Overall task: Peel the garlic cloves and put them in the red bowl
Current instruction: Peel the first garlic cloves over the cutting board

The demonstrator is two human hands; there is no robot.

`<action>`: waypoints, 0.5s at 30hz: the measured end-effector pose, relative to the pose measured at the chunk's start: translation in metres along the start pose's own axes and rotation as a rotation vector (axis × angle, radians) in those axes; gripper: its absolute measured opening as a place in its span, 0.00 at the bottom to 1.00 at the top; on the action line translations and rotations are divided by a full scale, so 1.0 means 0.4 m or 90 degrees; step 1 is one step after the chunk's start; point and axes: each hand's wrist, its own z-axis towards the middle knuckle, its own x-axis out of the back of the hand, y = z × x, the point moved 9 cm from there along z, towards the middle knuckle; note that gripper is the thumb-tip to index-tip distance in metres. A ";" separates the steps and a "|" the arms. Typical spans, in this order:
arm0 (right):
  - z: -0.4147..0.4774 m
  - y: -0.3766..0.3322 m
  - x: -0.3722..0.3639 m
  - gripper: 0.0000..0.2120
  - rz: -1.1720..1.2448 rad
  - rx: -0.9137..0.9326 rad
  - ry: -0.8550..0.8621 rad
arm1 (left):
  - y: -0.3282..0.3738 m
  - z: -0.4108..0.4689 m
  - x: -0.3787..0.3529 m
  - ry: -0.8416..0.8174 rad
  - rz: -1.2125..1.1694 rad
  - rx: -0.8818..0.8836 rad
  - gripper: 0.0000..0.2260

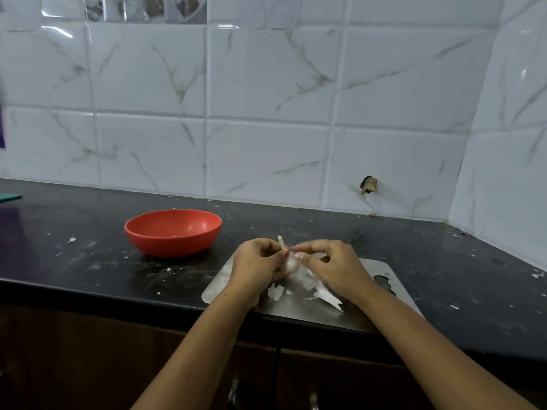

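The left hand curls its fingers round a pale, rounded piece of garlic, whose thin dry stalk sticks up above the knuckles. The right hand meets it from the other side, thumb and forefinger pinched together on the papery skin at the garlic's top, the other fingers loosely bent. Both hands hover just above a flat steel sheet, dull grey with rounded corners and an irregular cut-out off to the right of the grip. Under and just toward the person from the grip lie torn skin scraps, white, thin and jagged. The sheet's near edge runs close to the front lip of the counter, a dark, glossy stone top speckled with pale flecks and smears. To the left of the grip and a little further back, apart from the sheet, stands the red bowl, smooth, round and shallow, with open counter on all sides of it; a small pale speck shows inside, too small to identify. Right of the grip the counter stretches bare to the corner. Beyond it rises a tiled wall, glossy white with grey veining, with a chipped hole low down, back and right of the hands. A green edge shows at the far left. Below the counter lip are dark cabinet doors.
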 end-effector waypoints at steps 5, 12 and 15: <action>0.003 -0.013 -0.024 0.06 -0.063 0.039 -0.027 | 0.002 -0.003 -0.006 -0.024 0.054 -0.016 0.06; 0.002 -0.029 -0.025 0.04 -0.107 0.056 -0.037 | 0.016 -0.015 -0.008 -0.041 0.201 -0.036 0.12; 0.006 -0.031 -0.030 0.05 -0.125 0.062 -0.044 | 0.024 -0.018 -0.003 -0.026 0.243 -0.047 0.12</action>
